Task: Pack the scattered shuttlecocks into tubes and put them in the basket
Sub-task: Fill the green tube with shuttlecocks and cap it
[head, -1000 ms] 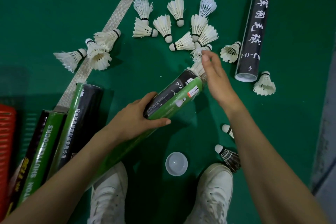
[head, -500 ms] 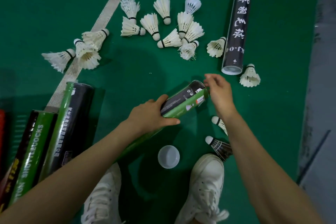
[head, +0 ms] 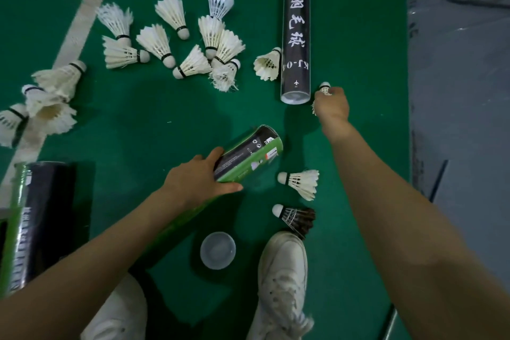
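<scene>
**Left hand** [head: 198, 182] — fingers and thumb wrapped round the green tube [head: 248, 154]. The tube lies tilted, with its open mouth pointing up and right.

**Right hand** [head: 332, 106] — fingers curled over one shuttlecock [head: 325, 88]. The cork shows above the knuckles and feather tips show at the hand's left edge. This shuttlecock sits just beside the near end of the black tube [head: 296, 36].

**Step in hand (judged)** — lift this shuttlecock and feed it into the green tube.
- Hold it near the cork and do not crush the skirt.
- Turn it cork-first toward the mouth.
- Keep the tube steady and angled.
- Slide it in straight so the feathers nest.

**Edges**
- The black tube's rim lies close on the hand's left. A straight lift should avoid rolling it.
- The green mat ends at grey floor [head: 455, 119], not far to the right.

**Open room**
- Bare mat lies between the right hand and the green tube's mouth, so the path looks open.
- Below that path lie a white shuttlecock [head: 300, 182] and a dark shuttlecock [head: 296, 218], the dark one near the shoe [head: 284, 270].
- The cap [head: 218, 250] lies left of the shoe.
- The main cluster [head: 193, 44] is well apart, up and left.

**Basket** — not in view.
</scene>
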